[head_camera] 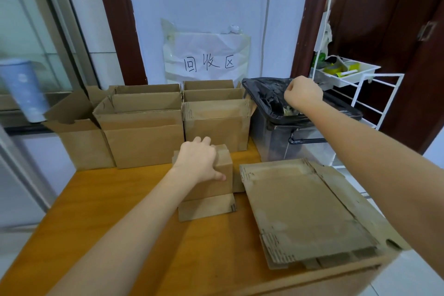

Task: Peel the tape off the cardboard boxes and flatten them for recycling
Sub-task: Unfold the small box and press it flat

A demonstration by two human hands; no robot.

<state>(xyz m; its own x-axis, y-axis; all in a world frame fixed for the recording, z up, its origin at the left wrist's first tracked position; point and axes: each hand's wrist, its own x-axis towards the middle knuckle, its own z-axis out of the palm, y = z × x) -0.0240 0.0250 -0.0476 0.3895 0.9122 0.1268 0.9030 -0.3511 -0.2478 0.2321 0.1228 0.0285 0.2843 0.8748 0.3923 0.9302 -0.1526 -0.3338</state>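
The left hand (200, 161) holds the small box (211, 182) at mid tabletop (120, 199), its grip closed over the top, long axis running away from the person. The right hand (303, 94) is curled over the bin (276, 113); what it holds I cannot tell. Four open boxes (144, 132) stand behind; one flattened stack (310, 214) lies right.

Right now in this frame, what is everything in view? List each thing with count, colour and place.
small box: one, brown, table middle
flat cardboard: one stack, brown, table right
open boxes: at least four, brown, table's far edge
table: one, orange wood
bin: one, clear with black bag, right of the boxes
paper sign: one, white, on the wall
rack: one, white, far right
cup: one, blue, far left, blurred
left hand: grip on the small box
right hand: curled over the bin, contents hidden
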